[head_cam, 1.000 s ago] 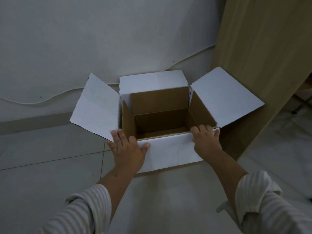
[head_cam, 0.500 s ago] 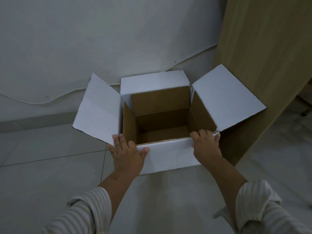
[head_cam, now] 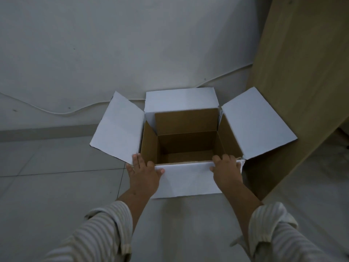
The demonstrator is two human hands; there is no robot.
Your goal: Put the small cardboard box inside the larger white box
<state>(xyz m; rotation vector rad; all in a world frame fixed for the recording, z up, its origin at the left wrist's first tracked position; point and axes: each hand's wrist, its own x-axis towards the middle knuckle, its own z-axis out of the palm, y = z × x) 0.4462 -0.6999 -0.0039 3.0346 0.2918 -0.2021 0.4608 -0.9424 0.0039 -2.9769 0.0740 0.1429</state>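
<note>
A pale grey wall (head_cam: 132, 44) fills the far side, dimly lit. A thin white cable (head_cam: 47, 110) runs along it low down, sagging on the left and rising to the right. A low skirting (head_cam: 37, 132) meets a floor (head_cam: 47, 186) of large pale tiles with thin joints. A light wooden panel (head_cam: 302, 82) stands at the right.

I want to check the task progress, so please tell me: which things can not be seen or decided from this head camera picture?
- Small cardboard box: nowhere in the head view, so its place is unknown.
- Near part of the floor of the large white cardboard box: hidden behind its own front wall.
- Left hand and right hand: palms lie on the front flap, so a real grip cannot be told.
- Tall wooden panel: cut off by the top and right edges.
</note>
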